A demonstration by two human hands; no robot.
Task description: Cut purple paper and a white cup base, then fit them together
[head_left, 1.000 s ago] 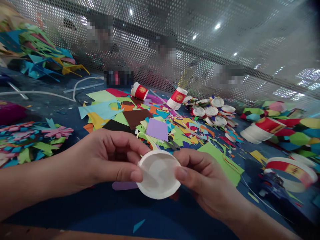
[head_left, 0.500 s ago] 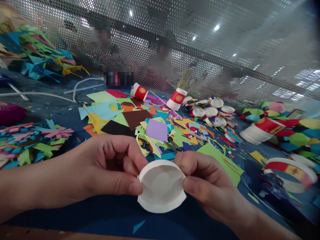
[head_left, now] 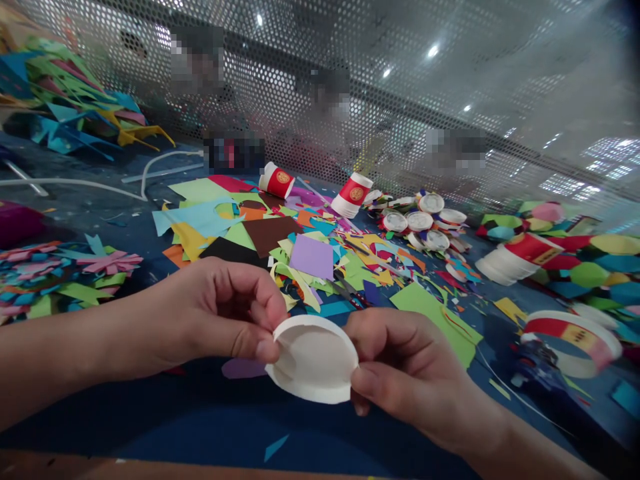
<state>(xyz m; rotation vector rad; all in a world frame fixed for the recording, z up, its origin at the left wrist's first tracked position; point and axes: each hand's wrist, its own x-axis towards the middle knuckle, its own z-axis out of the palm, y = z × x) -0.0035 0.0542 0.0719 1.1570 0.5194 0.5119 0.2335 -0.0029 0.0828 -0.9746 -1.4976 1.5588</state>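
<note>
A white paper cup bottom, cut down to a shallow dish with a low rim, is held up between both hands above the blue table. My left hand pinches its left edge between thumb and fingers. At the right edge, my right hand grips the rim with thumb and bent forefinger. The dish tilts so that its hollow inside faces me. Just beyond the hands lie scissors among paper scraps, beside a lilac paper square. A purple piece shows partly behind the dish.
Red-and-white paper cups lie beyond the scraps, near cut cup bottoms. At right are a cut cup ring, a dark blue tool with a cord, and stacked cups. Paper flowers lie at left. Blurred people show behind perforated mesh.
The cup bottom has shifted slightly left and up and tilted, its right side lower. Both hands keep hold of it. The purple piece behind it has come into view.
</note>
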